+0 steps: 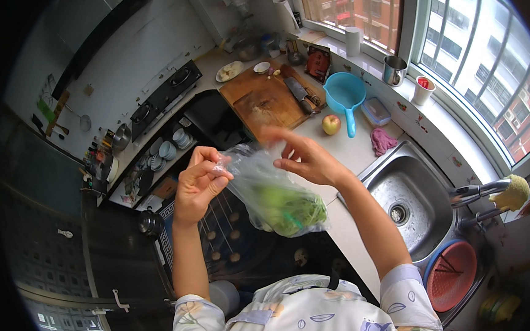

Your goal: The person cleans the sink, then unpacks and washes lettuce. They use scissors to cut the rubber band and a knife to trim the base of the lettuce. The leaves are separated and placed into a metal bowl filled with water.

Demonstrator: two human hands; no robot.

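Observation:
A clear plastic bag [253, 198] with leafy green vegetables [291, 207] inside hangs in front of me, above the floor and the counter edge. My left hand [199, 184] pinches the gathered top of the bag between thumb and fingers. Just right of the bag's upper part, my right hand [306, 155] is raised with its fingers apart and blurred at the tips. It appears to hold nothing; whether a fingertip touches the plastic is hard to tell.
On the counter lie a wooden cutting board [251, 97], a cleaver [297, 89], an apple [331, 124], a blue ladle-shaped basin [346, 90] and a pink cloth [383, 141]. A steel sink [377, 192] is at right, with a red basket [453, 281] beside it. The stove [163, 96] stands far left.

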